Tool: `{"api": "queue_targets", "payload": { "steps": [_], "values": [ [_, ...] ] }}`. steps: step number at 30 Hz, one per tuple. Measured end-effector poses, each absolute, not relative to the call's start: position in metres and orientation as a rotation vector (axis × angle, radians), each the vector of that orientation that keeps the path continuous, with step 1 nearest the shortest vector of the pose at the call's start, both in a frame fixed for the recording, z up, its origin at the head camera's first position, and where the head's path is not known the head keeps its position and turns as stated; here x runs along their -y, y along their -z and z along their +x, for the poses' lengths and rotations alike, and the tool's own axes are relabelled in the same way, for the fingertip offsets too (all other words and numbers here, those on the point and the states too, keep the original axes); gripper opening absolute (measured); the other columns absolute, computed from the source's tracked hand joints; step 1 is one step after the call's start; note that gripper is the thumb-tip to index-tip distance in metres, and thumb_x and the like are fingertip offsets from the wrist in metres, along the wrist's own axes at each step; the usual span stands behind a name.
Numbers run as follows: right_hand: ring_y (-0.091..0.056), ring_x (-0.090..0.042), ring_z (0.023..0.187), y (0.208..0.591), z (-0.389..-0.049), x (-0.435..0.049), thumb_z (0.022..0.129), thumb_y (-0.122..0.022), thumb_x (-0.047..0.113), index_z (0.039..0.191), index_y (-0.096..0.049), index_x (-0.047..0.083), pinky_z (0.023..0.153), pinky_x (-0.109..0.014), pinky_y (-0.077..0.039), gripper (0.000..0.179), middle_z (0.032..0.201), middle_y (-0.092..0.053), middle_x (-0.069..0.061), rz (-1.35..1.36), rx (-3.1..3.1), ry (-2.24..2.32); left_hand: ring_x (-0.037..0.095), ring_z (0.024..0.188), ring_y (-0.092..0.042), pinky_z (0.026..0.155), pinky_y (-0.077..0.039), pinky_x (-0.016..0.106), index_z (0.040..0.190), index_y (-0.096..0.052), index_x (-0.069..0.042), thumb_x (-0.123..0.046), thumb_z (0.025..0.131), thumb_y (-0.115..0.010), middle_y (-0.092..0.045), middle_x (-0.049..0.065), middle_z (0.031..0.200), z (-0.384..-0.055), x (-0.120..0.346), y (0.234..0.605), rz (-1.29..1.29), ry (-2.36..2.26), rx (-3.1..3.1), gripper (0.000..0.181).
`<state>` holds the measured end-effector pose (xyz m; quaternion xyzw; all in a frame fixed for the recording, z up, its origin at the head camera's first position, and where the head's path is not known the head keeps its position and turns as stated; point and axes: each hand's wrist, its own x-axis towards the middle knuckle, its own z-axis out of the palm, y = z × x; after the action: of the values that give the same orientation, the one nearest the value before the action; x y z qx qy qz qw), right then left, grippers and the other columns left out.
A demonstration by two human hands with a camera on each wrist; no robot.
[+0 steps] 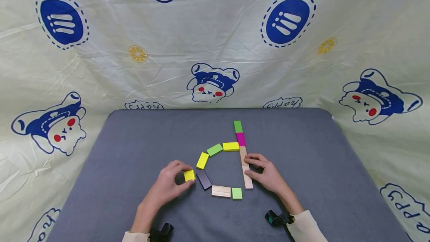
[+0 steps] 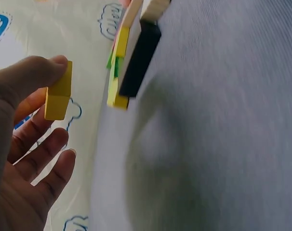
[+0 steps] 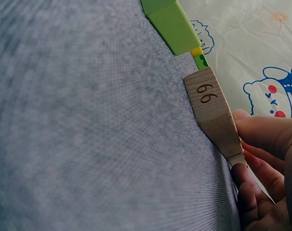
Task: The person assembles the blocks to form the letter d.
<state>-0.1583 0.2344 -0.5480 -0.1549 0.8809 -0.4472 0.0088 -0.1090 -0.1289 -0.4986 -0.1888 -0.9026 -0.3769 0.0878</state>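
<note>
Between thumb and fingers my left hand pinches a yellow block, held left of a dark block. In the left wrist view that yellow block appears raised off the table. My right hand rests against the right side of two natural wooden blocks in a straight row, its fingertips touching them. A magenta block and a green block continue that row. From the row curve a yellow block, a green block and another yellow block.
Along the near side lie a natural wooden block and a small green block. All sit on a grey cloth-covered table. Behind it hangs a printed curtain. Black wrist devices are worn at both wrists.
</note>
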Motion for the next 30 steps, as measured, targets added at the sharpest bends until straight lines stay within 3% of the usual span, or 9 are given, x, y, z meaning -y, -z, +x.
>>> {"api": "queue_targets", "payload": {
  "steps": [5, 13, 20, 30],
  "values": [
    [-0.056, -0.027, 0.130, 0.547, -0.158, -0.234, 0.089, -0.080, 0.017, 0.128, -0.073, 0.008, 0.102, -0.031, -0.048, 0.040, 0.137, -0.063, -0.005, -0.477, -2.738, 1.406, 0.019, 0.099, -0.065, 0.085, -0.058, 0.035, 0.110, -0.076, -0.016, -0.017, 0.079, -0.091, -0.065, -0.004, 0.108, -0.111, 0.114, 0.498, -0.663, 1.206, 2.656, 0.034],
    [-0.056, -0.028, 0.130, 0.547, -0.158, -0.233, 0.089, -0.080, 0.016, 0.128, -0.073, 0.009, 0.102, -0.032, -0.048, 0.040, 0.137, -0.063, -0.006, -0.464, -2.739, 1.402, 0.021, 0.092, -0.065, 0.078, -0.057, 0.033, 0.117, -0.073, -0.015, -0.017, 0.081, -0.089, -0.068, -0.004, 0.108, -0.113, 0.100, 0.500, -0.768, 1.307, 2.636, 0.039],
    [-0.055, -0.029, 0.133, 0.547, -0.158, -0.234, 0.089, -0.080, 0.017, 0.129, -0.073, 0.009, 0.107, -0.039, -0.046, 0.041, 0.138, -0.062, -0.005, -0.455, -2.731, 1.400, 0.019, 0.089, -0.066, 0.079, -0.060, 0.032, 0.110, -0.073, -0.013, -0.015, 0.079, -0.090, -0.068, -0.001, 0.105, -0.115, 0.086, 0.501, -0.834, 1.321, 2.617, 0.036],
    [-0.055, -0.028, 0.132, 0.546, -0.158, -0.233, 0.089, -0.080, 0.018, 0.128, -0.073, 0.010, 0.109, -0.047, -0.046, 0.040, 0.137, -0.063, -0.005, -0.450, -2.739, 1.386, 0.016, 0.099, -0.066, 0.092, -0.057, 0.030, 0.116, -0.075, -0.015, -0.023, 0.086, -0.086, -0.067, -0.003, 0.109, -0.113, 0.059, 0.498, -0.918, 1.308, 2.730, 0.034]
  ]
}}
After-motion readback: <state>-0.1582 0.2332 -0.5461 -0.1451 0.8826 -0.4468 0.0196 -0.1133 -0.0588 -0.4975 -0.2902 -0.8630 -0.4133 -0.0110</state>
